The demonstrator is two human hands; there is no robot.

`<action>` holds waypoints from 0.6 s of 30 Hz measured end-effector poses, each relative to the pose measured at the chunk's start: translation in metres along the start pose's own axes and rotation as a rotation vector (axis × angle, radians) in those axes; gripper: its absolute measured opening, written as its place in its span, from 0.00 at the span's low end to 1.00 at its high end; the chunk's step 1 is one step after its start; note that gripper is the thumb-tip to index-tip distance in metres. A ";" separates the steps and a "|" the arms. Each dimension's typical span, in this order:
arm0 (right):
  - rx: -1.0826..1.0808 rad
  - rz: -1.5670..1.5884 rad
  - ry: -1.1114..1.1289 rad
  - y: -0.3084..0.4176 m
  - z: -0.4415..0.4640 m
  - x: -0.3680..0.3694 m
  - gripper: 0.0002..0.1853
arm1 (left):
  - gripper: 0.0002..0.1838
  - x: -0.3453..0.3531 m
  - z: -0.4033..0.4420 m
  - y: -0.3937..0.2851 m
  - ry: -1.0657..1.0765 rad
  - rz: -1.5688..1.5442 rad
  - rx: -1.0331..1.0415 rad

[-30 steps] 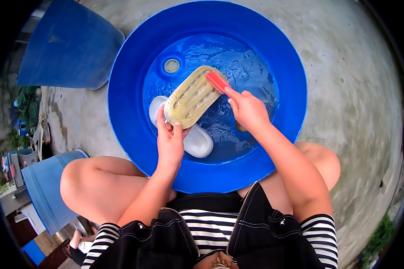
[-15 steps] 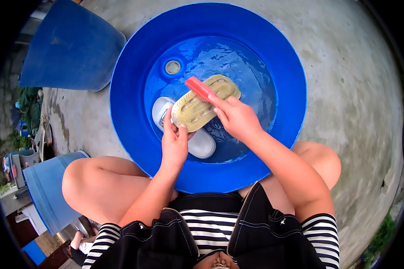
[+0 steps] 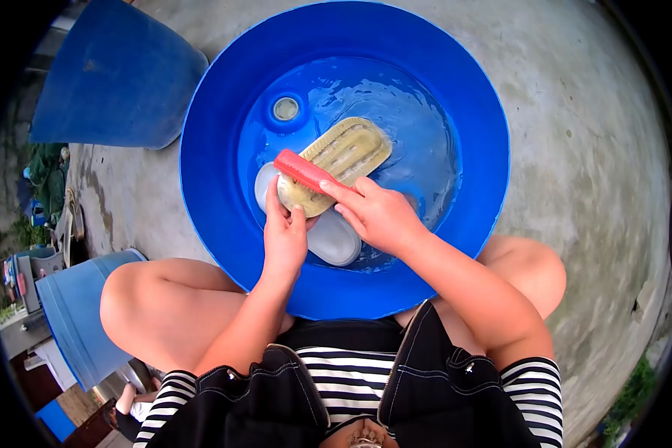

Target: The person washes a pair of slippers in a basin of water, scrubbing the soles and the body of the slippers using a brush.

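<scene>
My left hand (image 3: 285, 233) grips the near end of a slipper (image 3: 355, 149), whose yellowed, grooved sole faces up. In my right hand (image 3: 384, 216) is a red scrub brush (image 3: 300, 170), held by its handle. The brush head lies across the near part of the sole, bristles down, close to my left fingers. Beneath, a second slipper (image 3: 336, 240), pale grey, rests in the water of a large round blue tub (image 3: 224, 246). The held slipper partly covers it.
A tall dark blue bin (image 3: 119, 82) stands at the upper left. A lighter blue bucket (image 3: 89, 313) is at the lower left, beyond my bent knee. Grey concrete floor (image 3: 575, 134) surrounds the tub. Part of another person (image 3: 133, 403) shows at the lower left edge.
The brush has slid from the middle of the sole toward its near end, down and left, with my right hand. The held slipper has shifted slightly left and tilted more upright.
</scene>
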State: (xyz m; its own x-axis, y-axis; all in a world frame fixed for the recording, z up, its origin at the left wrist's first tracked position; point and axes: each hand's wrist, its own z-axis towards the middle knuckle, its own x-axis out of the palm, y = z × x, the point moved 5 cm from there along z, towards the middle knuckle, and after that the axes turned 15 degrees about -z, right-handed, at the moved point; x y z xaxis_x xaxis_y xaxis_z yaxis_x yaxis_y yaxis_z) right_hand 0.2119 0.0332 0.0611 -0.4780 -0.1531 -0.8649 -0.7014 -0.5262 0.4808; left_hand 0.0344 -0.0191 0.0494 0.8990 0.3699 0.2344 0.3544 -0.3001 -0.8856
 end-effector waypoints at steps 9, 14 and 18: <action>0.182 -0.161 -0.008 -0.042 0.007 0.007 0.23 | 0.34 0.003 0.000 -0.001 0.030 -0.004 0.016; -0.008 -0.064 -0.002 -0.001 -0.005 0.005 0.27 | 0.34 -0.003 -0.001 0.004 -0.028 -0.030 -0.009; 0.345 -0.334 0.127 -0.073 0.011 0.003 0.21 | 0.34 0.000 0.000 -0.002 0.023 -0.054 0.008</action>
State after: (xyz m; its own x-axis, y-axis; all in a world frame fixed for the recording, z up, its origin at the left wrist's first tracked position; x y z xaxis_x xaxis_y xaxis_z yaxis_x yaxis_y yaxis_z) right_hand 0.2556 0.0805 0.0247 -0.1446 -0.1354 -0.9802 -0.9494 -0.2600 0.1759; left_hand 0.0337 -0.0184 0.0514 0.8844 0.3654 0.2904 0.4000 -0.2730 -0.8749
